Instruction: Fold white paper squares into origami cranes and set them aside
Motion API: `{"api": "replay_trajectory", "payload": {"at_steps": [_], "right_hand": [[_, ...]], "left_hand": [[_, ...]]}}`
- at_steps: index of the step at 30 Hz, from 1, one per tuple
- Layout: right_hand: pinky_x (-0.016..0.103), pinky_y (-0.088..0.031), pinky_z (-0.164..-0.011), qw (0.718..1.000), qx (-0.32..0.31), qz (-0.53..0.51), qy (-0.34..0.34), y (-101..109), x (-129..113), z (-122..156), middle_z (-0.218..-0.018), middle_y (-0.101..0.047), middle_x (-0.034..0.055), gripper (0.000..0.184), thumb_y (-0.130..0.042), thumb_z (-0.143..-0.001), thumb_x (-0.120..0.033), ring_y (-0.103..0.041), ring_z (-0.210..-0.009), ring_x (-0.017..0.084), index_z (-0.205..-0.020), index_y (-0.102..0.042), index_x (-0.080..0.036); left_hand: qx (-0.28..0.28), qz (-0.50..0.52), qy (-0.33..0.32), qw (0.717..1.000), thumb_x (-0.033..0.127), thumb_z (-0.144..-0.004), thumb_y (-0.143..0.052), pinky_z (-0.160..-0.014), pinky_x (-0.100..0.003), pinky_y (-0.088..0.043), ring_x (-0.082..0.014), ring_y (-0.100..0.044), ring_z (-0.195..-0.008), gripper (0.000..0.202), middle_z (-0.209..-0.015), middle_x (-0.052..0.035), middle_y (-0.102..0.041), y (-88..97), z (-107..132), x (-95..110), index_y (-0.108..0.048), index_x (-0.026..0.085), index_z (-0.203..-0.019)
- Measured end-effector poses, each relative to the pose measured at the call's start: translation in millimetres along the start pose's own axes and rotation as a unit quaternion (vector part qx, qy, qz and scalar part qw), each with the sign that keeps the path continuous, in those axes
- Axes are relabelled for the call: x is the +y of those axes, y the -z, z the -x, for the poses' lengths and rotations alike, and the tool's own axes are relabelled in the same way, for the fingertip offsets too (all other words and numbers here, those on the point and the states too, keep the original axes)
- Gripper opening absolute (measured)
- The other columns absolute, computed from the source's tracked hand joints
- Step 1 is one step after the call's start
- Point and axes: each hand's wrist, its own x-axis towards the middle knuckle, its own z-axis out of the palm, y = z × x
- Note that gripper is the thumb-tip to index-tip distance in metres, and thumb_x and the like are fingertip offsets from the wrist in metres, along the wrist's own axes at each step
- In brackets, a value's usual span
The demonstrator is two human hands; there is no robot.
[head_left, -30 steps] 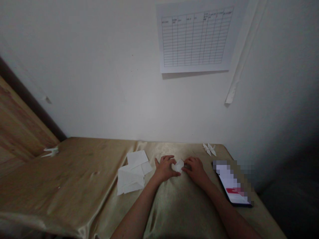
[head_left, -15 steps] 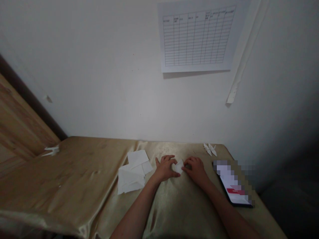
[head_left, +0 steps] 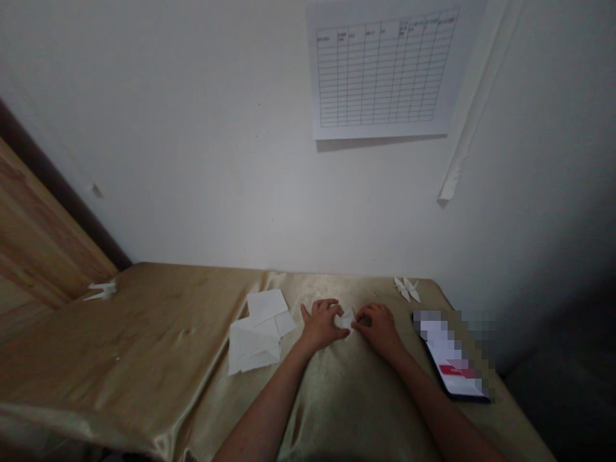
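1 small folded white paper [head_left: 346,318]: on the gold cloth [head_left: 356,398], between the 2 hands. Left hand [head_left: 326,326]: thumb and forefinger apart, bracketing the paper. Right hand [head_left: 379,326]: thumb and forefinger at its right edge; whether clamped, cannot tell. White sheets [head_left: 257,340]: overlapping, left of the left hand. 2 folded paper figures [head_left: 400,289]: cloth's far right corner. 1 phone [head_left: 437,350]: screen lit, beyond the right hand.

You can read no words or numbers: the heading letters [head_left: 370,33] on the printed sheet [head_left: 382,76] on the wall [head_left: 192,167] are too blurred, and the partly pixelated phone [head_left: 447,356] to your right shows a red patch [head_left: 453,370] with nothing legible.
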Motion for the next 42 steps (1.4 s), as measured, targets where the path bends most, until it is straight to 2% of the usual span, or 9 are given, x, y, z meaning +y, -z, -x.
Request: {"api": "replay_trajectory", "payload": {"at_steps": [5, 11, 15, 20, 22, 25, 28, 33, 42], "right_hand": [[0.038, -0.039, -0.103, 0.999, -0.024, -0.043, 0.011, 1, 10, -2, -0.102, -0.074, 0.0032, 0.011, -0.071, -0.084, -0.031, -0.062, -0.110, 0.024, -0.089, -0.079, -0.026], [0.039, -0.039, -0.103, 1.000, -0.011, -0.027, 0.009, -1, 8, -2, -0.103, -0.073, 0.0049, 0.013, -0.069, -0.085, -0.033, -0.062, -0.108, 0.025, -0.084, -0.078, -0.024], [0.040, -0.038, -0.104, 1.000, 0.003, -0.026, 0.004, -2, 4, -1, -0.101, -0.072, 0.0053, 0.011, -0.069, -0.085, -0.029, -0.061, -0.107, 0.025, -0.081, -0.076, -0.022], [0.040, -0.040, -0.101, 0.998, 0.003, -0.061, 0.033, 2, 4, -1, -0.099, -0.071, 0.0065, 0.010, -0.071, -0.086, -0.031, -0.060, -0.107, 0.026, -0.084, -0.077, -0.023], [0.040, -0.041, -0.100, 0.995, 0.005, -0.086, 0.051, 3, 5, -1, -0.100, -0.071, 0.0066, 0.011, -0.070, -0.088, -0.032, -0.059, -0.108, 0.026, -0.086, -0.077, -0.024], [0.040, -0.042, -0.100, 0.993, 0.015, -0.103, 0.058, 3, 7, -2, -0.100, -0.070, 0.0071, 0.012, -0.069, -0.090, -0.032, -0.058, -0.108, 0.027, -0.089, -0.077, -0.024], [0.041, -0.041, -0.101, 0.992, 0.011, -0.108, 0.063, 2, 6, -1, -0.101, -0.070, 0.0068, 0.011, -0.069, -0.090, -0.032, -0.057, -0.110, 0.027, -0.090, -0.078, -0.025], [0.041, -0.041, -0.102, 0.991, 0.003, -0.112, 0.078, 2, 2, 2, -0.103, -0.069, 0.0065, 0.011, -0.070, -0.091, -0.033, -0.056, -0.110, 0.026, -0.089, -0.078, -0.026], [0.042, -0.041, -0.102, 0.990, 0.002, -0.116, 0.082, 2, 1, 2, -0.103, -0.068, 0.0066, 0.010, -0.070, -0.090, -0.032, -0.056, -0.111, 0.026, -0.089, -0.077, -0.025]], "left_hand": [[0.002, 0.013, -0.001, 1.000, 0.046, -0.074, -0.083, -0.117, -0.083, -0.002, -0.0334, -0.040, -0.146, 0.041, -0.149, 0.0001, -0.057, -2.0, -1, -2, -0.067, 0.033, -0.110], [-0.007, 0.019, 0.002, 1.000, 0.047, -0.070, -0.086, -0.116, -0.084, -0.002, -0.0351, -0.038, -0.147, 0.045, -0.151, -0.0001, -0.056, -0.1, -1, -2, -0.068, 0.033, -0.109], [-0.009, 0.021, -0.001, 1.000, 0.047, -0.067, -0.089, -0.115, -0.084, -0.002, -0.0359, -0.039, -0.147, 0.044, -0.151, 0.0003, -0.056, 0.8, 0, -1, -0.070, 0.033, -0.104], [0.029, 0.041, -0.004, 0.999, 0.044, -0.082, -0.080, -0.115, -0.084, -0.004, -0.0331, -0.044, -0.143, 0.017, -0.144, 0.0026, -0.063, -0.4, 1, 0, -0.073, 0.030, -0.086], [0.042, 0.051, -0.001, 0.998, 0.044, -0.086, -0.077, -0.115, -0.084, -0.004, -0.0329, -0.047, -0.140, 0.016, -0.139, 0.0024, -0.067, -0.8, 1, 1, -0.074, 0.029, -0.082], [0.061, 0.087, -0.004, 0.994, 0.041, -0.085, -0.079, -0.117, -0.081, -0.006, -0.0318, -0.051, -0.136, 0.011, -0.134, 0.0004, -0.070, -1.6, 0, 2, -0.077, 0.031, -0.091], [0.077, 0.135, -0.027, 0.988, 0.038, -0.084, -0.082, -0.121, -0.074, -0.012, -0.0295, -0.055, -0.133, 0.019, -0.134, -0.0004, -0.071, -3.4, -1, 2, -0.079, 0.036, -0.103], [0.088, 0.154, -0.029, 0.984, 0.029, -0.084, -0.082, -0.122, -0.073, -0.011, -0.0291, -0.056, -0.132, 0.009, -0.130, -0.0004, -0.073, -3.9, -3, 4, -0.081, 0.034, -0.091], [0.088, 0.178, -0.001, 0.980, 0.019, -0.083, -0.079, -0.122, -0.072, -0.014, -0.0290, -0.058, -0.131, 0.012, -0.126, -0.0008, -0.075, 2.0, -3, 11, -0.081, 0.030, -0.085]]}}
